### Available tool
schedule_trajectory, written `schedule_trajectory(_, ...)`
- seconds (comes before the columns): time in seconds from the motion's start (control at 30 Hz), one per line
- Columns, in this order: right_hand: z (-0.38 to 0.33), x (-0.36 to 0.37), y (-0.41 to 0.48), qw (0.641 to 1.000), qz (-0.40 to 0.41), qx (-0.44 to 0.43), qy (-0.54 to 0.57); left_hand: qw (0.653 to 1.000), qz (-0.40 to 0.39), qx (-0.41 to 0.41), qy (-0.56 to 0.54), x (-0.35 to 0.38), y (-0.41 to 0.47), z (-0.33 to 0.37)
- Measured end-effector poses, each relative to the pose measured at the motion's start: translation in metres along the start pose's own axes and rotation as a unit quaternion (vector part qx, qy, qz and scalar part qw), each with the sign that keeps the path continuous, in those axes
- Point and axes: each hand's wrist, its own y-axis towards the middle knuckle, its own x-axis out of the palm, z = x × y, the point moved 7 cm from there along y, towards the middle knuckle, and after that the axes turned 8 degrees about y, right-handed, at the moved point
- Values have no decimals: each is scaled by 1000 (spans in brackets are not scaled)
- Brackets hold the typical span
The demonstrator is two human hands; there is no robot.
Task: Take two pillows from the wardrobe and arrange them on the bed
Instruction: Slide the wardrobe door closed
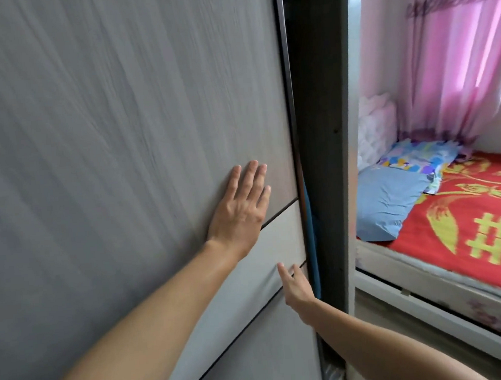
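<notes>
A grey sliding wardrobe door [121, 139] fills the left of the view. My left hand [240, 208] lies flat on it, fingers together and extended. My right hand [296, 287] is lower, its fingers at the door's right edge beside a narrow dark gap [310, 215] where blue fabric shows. On the bed [468, 234] at the right lie a blue pillow [389, 203] and a colourful patterned pillow [419, 160] behind it, both at the head end.
The dark wardrobe side panel [324, 125] stands between the door and the bed. A red sheet with yellow print covers the mattress. Pink curtains [441, 57] hang behind the bed. A pale bundle [375, 121] sits at the bed's far corner.
</notes>
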Motion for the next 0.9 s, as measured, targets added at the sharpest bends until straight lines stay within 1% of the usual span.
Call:
schedule_trajectory(0.23, -12, -26, 26, 999, 24, 17, 35, 999, 35, 33, 1, 0, 49, 28)
schedule_trajectory(0.33, -17, -39, 38, 998, 26, 31, 44, 999, 38, 32, 0, 2, 66, 36)
schedule_trajectory(0.47, -20, -53, 56, 998, 22, 25, 45, 999, 41, 31, 2, 7, 85, 47)
schedule_trajectory(0.7, -27, -82, 84, 998, -9, 38, 52, 999, 31, 24, 3, 14, 118, 66)
schedule_trajectory(0.9, -32, -110, 107, 997, -56, 29, 41, 1000, 20, 6, -3, 18, 149, 81)
